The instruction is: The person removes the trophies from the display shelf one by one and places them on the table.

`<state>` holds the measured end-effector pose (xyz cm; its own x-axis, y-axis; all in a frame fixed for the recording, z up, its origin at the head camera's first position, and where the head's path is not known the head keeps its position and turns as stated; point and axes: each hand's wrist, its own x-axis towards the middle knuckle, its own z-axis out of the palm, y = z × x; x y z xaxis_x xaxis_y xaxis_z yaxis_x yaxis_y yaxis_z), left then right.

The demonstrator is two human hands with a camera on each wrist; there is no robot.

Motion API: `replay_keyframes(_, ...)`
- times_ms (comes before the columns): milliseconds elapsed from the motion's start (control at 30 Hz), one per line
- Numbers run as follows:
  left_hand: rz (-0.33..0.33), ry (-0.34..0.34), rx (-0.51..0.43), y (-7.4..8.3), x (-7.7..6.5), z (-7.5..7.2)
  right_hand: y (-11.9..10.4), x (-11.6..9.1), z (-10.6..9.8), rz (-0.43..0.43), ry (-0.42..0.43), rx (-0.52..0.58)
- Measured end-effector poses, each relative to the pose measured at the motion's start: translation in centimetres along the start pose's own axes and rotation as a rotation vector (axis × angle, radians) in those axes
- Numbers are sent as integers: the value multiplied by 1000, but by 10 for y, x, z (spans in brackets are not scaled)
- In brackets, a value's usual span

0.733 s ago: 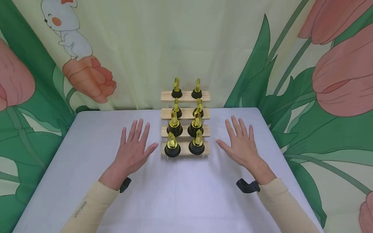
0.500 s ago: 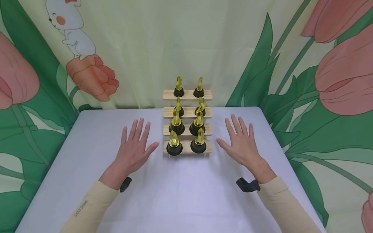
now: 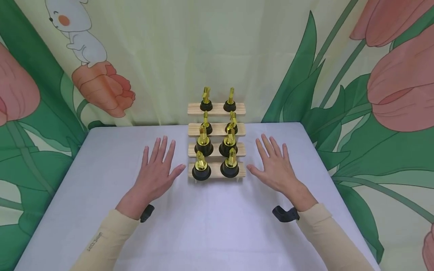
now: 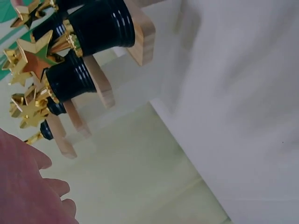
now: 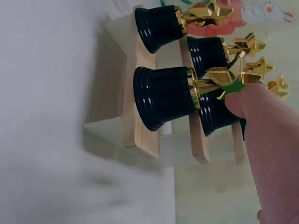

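A tiered wooden display rack [image 3: 217, 109] stands at the middle of the table, with several small star trophies on its steps. Each trophy has a black cup-shaped base and a gold star top, such as the front left trophy [image 3: 201, 171] and the front right trophy [image 3: 229, 167]. To the rack's left, my left hand [image 3: 152, 173] is spread with straight fingers and holds nothing. My right hand [image 3: 276, 167] is spread likewise on the other side, its thumb close to the lowest step. In the right wrist view, the thumb [image 5: 261, 112] overlaps a trophy's star [image 5: 231, 77].
A white cloth covers the table [image 3: 210, 226], whose back edge meets a printed curtain [image 3: 162, 67] of tulips and a rabbit. Black straps circle the wrists, such as the right wrist strap [image 3: 285, 214].
My right hand has shifted slightly left, towards the rack. The left hand and the trophies stay as they were, while the head view has swayed a little.
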<state>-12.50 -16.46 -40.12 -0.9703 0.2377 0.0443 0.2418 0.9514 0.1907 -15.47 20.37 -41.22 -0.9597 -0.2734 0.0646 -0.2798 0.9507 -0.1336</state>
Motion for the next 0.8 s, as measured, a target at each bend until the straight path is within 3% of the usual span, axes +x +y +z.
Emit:
replay_keyframes(433,27,14,7,6,-1,4,-9,1,6,-31,-37,-10)
replay_keyframes(800,15,3,-99,13,-2,12,-19,7,25,-96,-42,-10)
